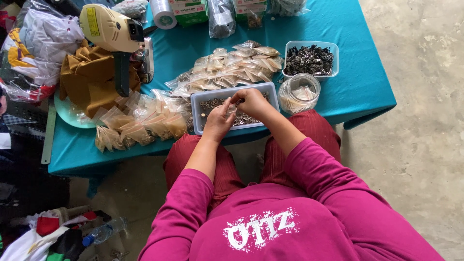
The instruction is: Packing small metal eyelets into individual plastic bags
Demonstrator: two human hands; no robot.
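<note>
Both hands work over a shallow pale-blue plastic tray of small metal fasteners at the near edge of the teal-covered table. The left hand is closed around a small clear plastic bag, pinching it by the mouth. The right hand is curled, fingertips bunched just above the bag's opening; whether it holds fasteners I cannot tell.

Judging by the piles, a good deal is already packed: a heap of filled little bags lies just behind the tray, and another heap spreads to the tray's left. The tray still holds plenty of loose pieces, so much appears left to bag.

To the right of the tray stands a clear jar, and behind that a second tub of dark metal clips. Far left of the tray, a yellow handheld tool rests on folded mustard cloth
</note>
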